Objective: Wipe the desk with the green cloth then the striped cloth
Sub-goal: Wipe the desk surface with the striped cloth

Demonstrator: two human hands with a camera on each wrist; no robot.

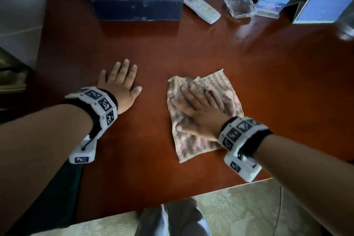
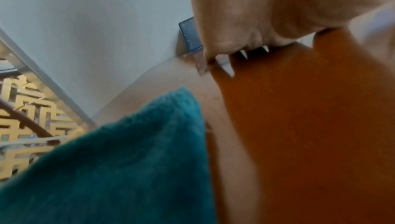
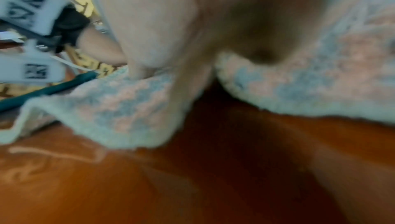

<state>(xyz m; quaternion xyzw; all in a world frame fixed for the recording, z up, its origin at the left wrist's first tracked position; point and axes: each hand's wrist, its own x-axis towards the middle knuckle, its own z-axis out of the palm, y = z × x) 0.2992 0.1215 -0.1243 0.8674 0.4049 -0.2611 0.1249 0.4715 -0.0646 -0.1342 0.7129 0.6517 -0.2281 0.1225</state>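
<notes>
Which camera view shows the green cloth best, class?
The left wrist view: the green cloth fills its lower left, draped at the desk's left edge. The right wrist view shows only a thin green strip; in the head view it is dark and indistinct.

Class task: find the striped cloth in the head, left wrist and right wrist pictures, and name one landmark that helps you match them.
Head: striped cloth right of centre, under the right hand.
Left wrist: not in it.
Right wrist: across the middle, under the fingers.
Shared landmark: the reddish-brown desk.

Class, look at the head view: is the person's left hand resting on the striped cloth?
No, the left hand lies flat on the bare desk; the right hand presses the striped cloth.
</notes>
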